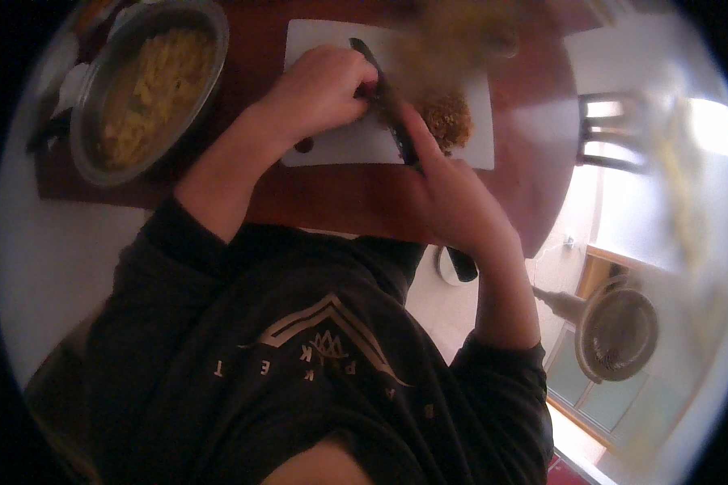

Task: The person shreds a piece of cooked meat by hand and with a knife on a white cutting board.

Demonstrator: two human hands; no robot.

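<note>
My right hand (452,188) grips the handle of a dark knife (394,109), its forefinger laid along the top. The knife slants over a white cutting board (333,151), its tip near the board's far edge. My left hand (324,91) is curled over the left part of the board, close beside the blade; whatever lies under its fingers is hidden. Right of the knife a heap of chopped brown food (446,121) lies on the board. A small dark round piece (304,145) rests near the board's lower left corner, below my left wrist.
An oval metal basin (212,91) with yellowish cut food in liquid stands on the reddish wooden table (340,200), left of the board. A blurred smear covers the board's upper right. A wooden chair (613,130) and a standing fan (619,333) are off to the right.
</note>
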